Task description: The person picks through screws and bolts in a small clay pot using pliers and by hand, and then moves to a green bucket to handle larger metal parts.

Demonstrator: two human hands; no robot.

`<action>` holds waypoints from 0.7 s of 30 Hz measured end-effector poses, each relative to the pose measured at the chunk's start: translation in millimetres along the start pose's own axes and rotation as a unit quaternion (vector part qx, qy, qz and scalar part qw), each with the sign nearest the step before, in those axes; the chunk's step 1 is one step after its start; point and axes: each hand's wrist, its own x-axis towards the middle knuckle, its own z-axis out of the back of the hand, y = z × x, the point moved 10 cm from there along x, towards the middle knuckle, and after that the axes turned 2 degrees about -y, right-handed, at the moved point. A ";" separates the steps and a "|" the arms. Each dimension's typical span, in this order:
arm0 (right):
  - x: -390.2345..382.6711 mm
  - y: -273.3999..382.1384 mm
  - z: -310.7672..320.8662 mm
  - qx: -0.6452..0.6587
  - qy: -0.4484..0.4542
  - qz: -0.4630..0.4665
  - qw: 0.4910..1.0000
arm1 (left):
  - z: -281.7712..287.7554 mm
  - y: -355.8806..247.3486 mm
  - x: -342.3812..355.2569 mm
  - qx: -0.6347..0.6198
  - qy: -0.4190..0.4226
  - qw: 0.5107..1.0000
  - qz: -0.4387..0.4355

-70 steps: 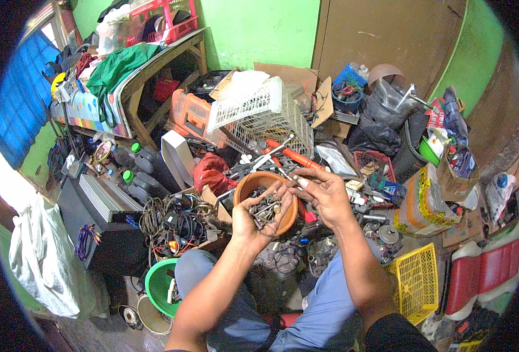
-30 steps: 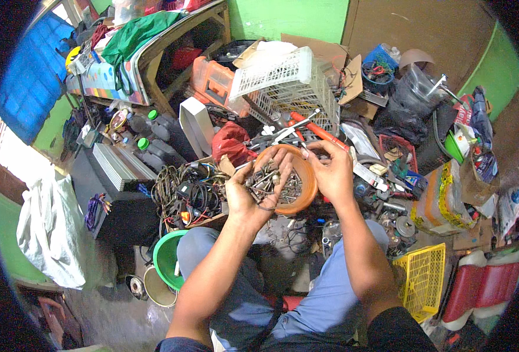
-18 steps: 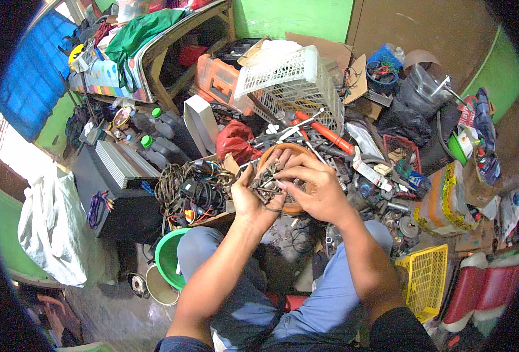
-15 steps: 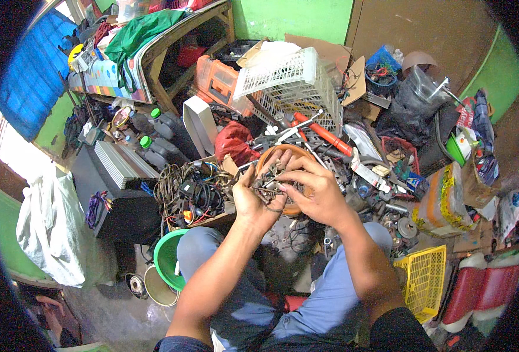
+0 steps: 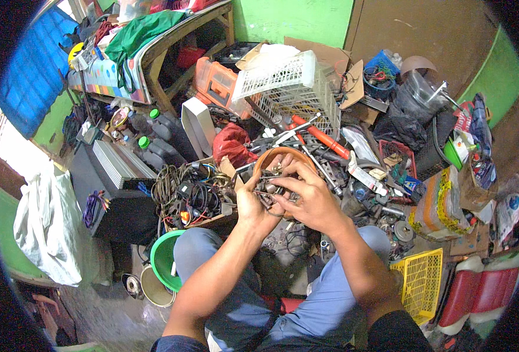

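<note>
My left hand is turned palm up, its fingers cupped under a handful of small metal parts, some of them like screws. Over that palm, my right hand has its thumb and forefinger brought together at the parts. What is between those fingertips is too small to make out. Both hands are above an orange bowl, whose far rim shows past my fingers; most of its inside is hidden by them.
A carton of tangled cables lies left of my hands, and a green basin stands by my left knee. Beyond the bowl are a red-orange tube and a white crate. A yellow basket is at lower right.
The fingers of my right hand have shifted slightly over the left palm. My left hand stays cupped around the metal parts. The view has moved a little.
</note>
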 end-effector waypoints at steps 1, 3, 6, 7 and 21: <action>-0.2 1.3 1.0 -0.009 -0.005 0.015 1.000 | -0.9 0.7 -0.2 -0.001 0.007 1.000 0.004; -0.8 4.3 1.7 -0.028 -0.016 0.044 0.999 | -0.6 0.6 -0.4 0.006 0.019 1.000 0.008; -1.0 4.3 -0.4 -0.028 -0.009 0.031 0.999 | -1.4 0.6 -1.6 0.008 0.033 0.999 0.014; -0.9 5.0 0.2 -0.031 -0.009 0.036 0.999 | -2.4 1.3 -1.7 0.007 0.037 0.999 0.017; 5.3 2.0 6.4 0.041 -0.013 -0.009 0.999 | 4.9 -0.9 -2.6 -0.009 -0.043 0.999 -0.006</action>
